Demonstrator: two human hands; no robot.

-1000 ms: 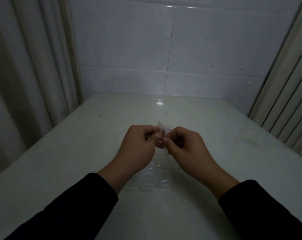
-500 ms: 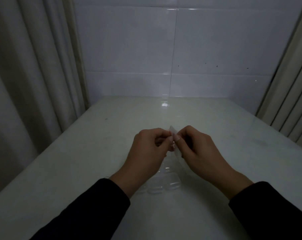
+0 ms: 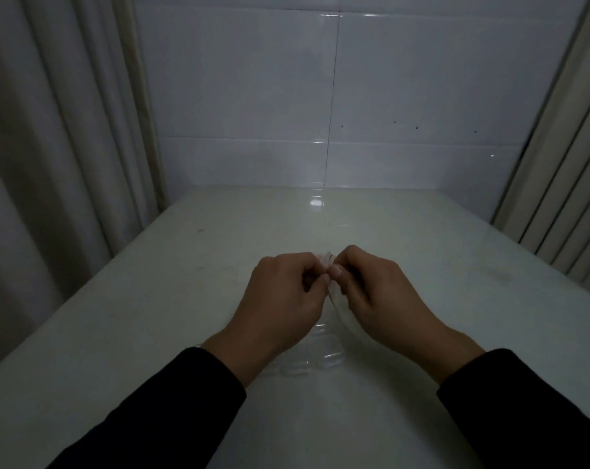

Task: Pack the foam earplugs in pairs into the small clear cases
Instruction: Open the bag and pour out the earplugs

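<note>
My left hand (image 3: 283, 299) and my right hand (image 3: 375, 296) meet above the middle of the table, both pinching the top of a thin clear plastic bag (image 3: 334, 292) that hangs down between them. A hint of red shows at its top edge. Several small clear cases (image 3: 307, 358) lie in a cluster on the table under my wrists, partly hidden by my left hand. No earplugs show in this dim view; whether any are in the bag I cannot tell.
The pale table (image 3: 151, 333) runs back to a white tiled wall (image 3: 320, 113). Curtains hang along the left side (image 3: 50, 147) and the right side (image 3: 564, 181) of the table.
Both hands stay pinched together on the bag. The camera has tilted up slightly, so the hands and cases sit lower in view.
</note>
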